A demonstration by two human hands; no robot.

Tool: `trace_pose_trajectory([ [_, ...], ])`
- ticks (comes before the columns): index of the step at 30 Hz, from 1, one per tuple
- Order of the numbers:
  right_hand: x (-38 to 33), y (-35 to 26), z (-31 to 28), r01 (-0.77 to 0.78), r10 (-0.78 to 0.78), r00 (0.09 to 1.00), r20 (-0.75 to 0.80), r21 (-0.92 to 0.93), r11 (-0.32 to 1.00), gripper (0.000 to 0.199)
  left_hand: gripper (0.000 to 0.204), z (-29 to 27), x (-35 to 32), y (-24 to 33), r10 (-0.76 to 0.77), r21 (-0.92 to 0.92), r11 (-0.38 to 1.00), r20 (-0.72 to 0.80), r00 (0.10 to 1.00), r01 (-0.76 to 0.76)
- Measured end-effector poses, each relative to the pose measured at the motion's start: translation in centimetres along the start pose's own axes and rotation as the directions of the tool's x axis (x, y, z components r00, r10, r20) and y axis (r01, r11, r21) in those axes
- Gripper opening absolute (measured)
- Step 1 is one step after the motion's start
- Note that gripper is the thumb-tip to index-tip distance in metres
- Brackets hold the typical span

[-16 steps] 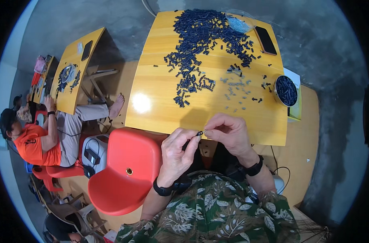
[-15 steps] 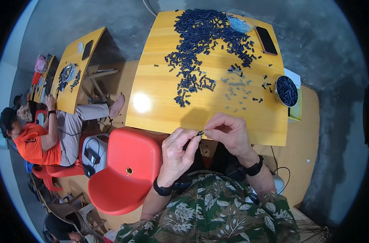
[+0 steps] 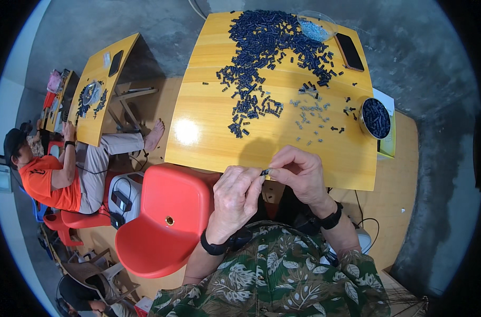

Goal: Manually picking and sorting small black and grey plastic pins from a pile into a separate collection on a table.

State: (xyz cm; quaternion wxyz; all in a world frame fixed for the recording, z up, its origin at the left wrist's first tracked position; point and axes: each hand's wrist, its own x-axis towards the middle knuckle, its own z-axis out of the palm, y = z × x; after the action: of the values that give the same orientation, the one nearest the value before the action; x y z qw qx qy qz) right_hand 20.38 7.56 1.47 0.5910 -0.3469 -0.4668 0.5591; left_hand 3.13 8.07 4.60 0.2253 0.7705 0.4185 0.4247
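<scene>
My left hand (image 3: 234, 196) pinches a small black tubular plastic piece (image 3: 265, 172) between thumb and forefinger, just over the table's near edge. My right hand (image 3: 302, 177) meets it from the other side, thumb and forefinger closed at the piece's right end. Whatever those right fingertips hold is too small to make out. Farther up the table spreads a big heap of similar black pieces (image 3: 264, 39). Nearer to my hands, small clear-grey pieces (image 3: 311, 112) lie scattered on the wood.
A metal bowl (image 3: 362, 126) of black pieces stands at the table's right edge. At the back are a clear bowl (image 3: 333, 27) with light-blue bits and a phone (image 3: 350, 52). A red chair (image 3: 161, 232) stands at my left; beyond, a person in orange (image 3: 45, 182) sits at another table.
Both hands stay together at nearly the same spot. The black piece has turned slightly, and my right fingertips sit closer against its end.
</scene>
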Motion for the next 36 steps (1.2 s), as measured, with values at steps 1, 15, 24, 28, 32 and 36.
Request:
trace_pose_trajectory([
  [1, -0.1, 0.0, 0.0, 0.000, 0.000, 1.000, -0.001, 0.000, 1.000, 0.007, 0.013, 0.0, 0.0, 0.1, 0.000, 0.000, 1.000, 0.001, 1.000, 0.000],
  [15, -0.6, 0.8, 0.2, -0.026, 0.027, 1.000, -0.011, 0.137, 0.990, 0.005, 0.013, 0.0, -0.1, 0.4, -0.021, 0.004, 1.000, 0.016, 1.000, 0.021],
  [24, -0.4, -0.7, -0.4, 0.001, 0.006, 0.999, 0.041, -0.171, 0.985, 0.006, 0.015, -0.2, -0.1, 0.0, 0.029, 0.039, 0.999, 0.048, 0.998, -0.031],
  [28, 0.2, -0.2, -1.5, -0.305, 0.290, 0.947, 0.136, 0.111, 0.946, 0.007, 0.015, -0.2, -0.3, -0.1, 0.077, 0.012, 0.997, 0.053, 0.996, -0.078],
  [32, 0.4, 2.0, -1.7, -0.611, 0.467, 0.790, 0.397, 0.451, 0.650, 0.010, 0.014, 0.0, -1.0, -0.7, 0.084, -0.032, 0.996, 0.044, 0.995, -0.083],
  [36, 0.9, 2.9, -1.2, -0.585, 0.515, 0.810, 0.281, 0.333, 0.739, 0.010, 0.009, -0.1, -2.0, -1.8, -0.128, -0.071, 0.989, 0.050, 0.990, 0.132],
])
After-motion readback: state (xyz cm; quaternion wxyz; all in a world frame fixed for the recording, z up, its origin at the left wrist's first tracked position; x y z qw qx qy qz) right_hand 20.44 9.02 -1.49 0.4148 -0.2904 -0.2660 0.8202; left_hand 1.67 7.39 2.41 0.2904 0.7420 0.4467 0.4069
